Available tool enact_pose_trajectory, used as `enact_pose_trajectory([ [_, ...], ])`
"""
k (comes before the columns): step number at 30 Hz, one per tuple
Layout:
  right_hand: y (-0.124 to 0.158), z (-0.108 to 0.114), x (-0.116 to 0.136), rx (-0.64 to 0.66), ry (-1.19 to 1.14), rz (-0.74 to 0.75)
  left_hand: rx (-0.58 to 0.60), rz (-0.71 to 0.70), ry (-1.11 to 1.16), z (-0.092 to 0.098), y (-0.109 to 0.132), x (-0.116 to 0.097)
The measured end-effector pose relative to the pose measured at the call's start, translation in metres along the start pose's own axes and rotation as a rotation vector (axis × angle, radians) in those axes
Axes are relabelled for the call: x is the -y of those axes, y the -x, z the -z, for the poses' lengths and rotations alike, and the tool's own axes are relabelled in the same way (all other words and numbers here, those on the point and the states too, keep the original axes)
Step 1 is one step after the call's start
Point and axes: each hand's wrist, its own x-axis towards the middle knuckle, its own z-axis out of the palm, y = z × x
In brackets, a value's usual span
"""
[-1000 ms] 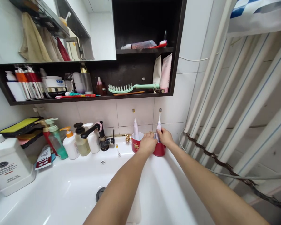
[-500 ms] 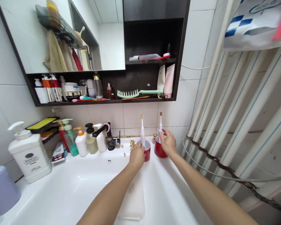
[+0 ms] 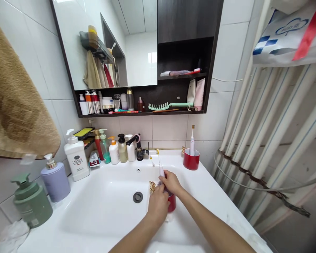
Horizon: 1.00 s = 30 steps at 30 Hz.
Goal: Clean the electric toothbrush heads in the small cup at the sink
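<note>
Over the right side of the basin, my left hand point(image 3: 158, 203) is wrapped round a red cup point(image 3: 172, 203) with a gold bear-shaped handle point(image 3: 152, 186). A pale electric toothbrush point(image 3: 161, 171) stands tilted in that cup. The fingers of my right hand point(image 3: 171, 182) close on its body just above the rim; the cup's inside is mostly hidden by my hands. On the back right rim stands a second red cup point(image 3: 191, 162) holding another electric toothbrush point(image 3: 192, 146). A small loose brush head point(image 3: 152, 161) lies on the rim behind the basin.
A black faucet point(image 3: 140, 151) and several pump bottles point(image 3: 123, 153) line the sink's back edge. Larger dispensers point(image 3: 33, 203) stand at the left. A mirror cabinet point(image 3: 181, 92) hangs above, and white pipes point(image 3: 263, 140) run along the right wall. The drain point(image 3: 137, 197) is open to view.
My left hand has brought its cup from the back rim towards me. My right hand has left the other cup and now grips the toothbrush in this one. My view has shifted.
</note>
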Motion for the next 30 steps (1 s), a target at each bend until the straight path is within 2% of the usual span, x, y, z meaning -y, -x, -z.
enact_pose_trajectory([
  [3, -0.001, 0.011, 0.020, -0.056, -0.003, 0.028, -0.010, 0.027, 0.070, -0.004, 0.004, -0.002],
  [7, -0.004, 0.043, 0.054, -0.125, -0.058, 0.098, -0.043, 0.034, 0.220, -0.004, 0.010, 0.000],
  [9, 0.002, 0.057, 0.068, -0.103, -0.191, 0.120, -0.082, 0.021, 0.325, 0.002, 0.014, 0.003],
  [11, 0.016, 0.065, 0.077, -0.012, -0.386, 0.064, -0.113, 0.032, 0.445, 0.010, 0.020, 0.005],
  [13, 0.035, 0.063, 0.079, 0.092, -0.557, -0.042, -0.096, 0.055, 0.560, 0.018, 0.029, 0.004],
  [14, 0.045, 0.059, 0.078, 0.132, -0.623, -0.089, -0.047, 0.070, 0.674, 0.020, 0.034, 0.003],
  [17, 0.067, 0.043, 0.072, 0.212, -0.772, -0.197, 0.158, 0.162, 1.234, 0.018, 0.051, -0.003],
  [19, 0.074, 0.034, 0.069, 0.200, -0.857, -0.267, 0.198, 0.256, 1.534, 0.011, 0.062, -0.007],
  [21, 0.076, 0.029, 0.068, 0.137, -0.945, -0.313, 0.187, 0.303, 1.620, 0.002, 0.070, -0.009],
  [25, 0.076, 0.029, 0.071, 0.041, -0.993, -0.347, 0.209, 0.279, 1.653, -0.010, 0.078, -0.007],
  [28, 0.078, 0.029, 0.073, 0.009, -1.082, -0.373, 0.181, 0.245, 1.609, -0.011, 0.080, -0.004],
  [30, 0.079, 0.026, 0.072, 0.025, -1.191, -0.384, 0.238, 0.260, 1.624, -0.011, 0.080, -0.003],
])
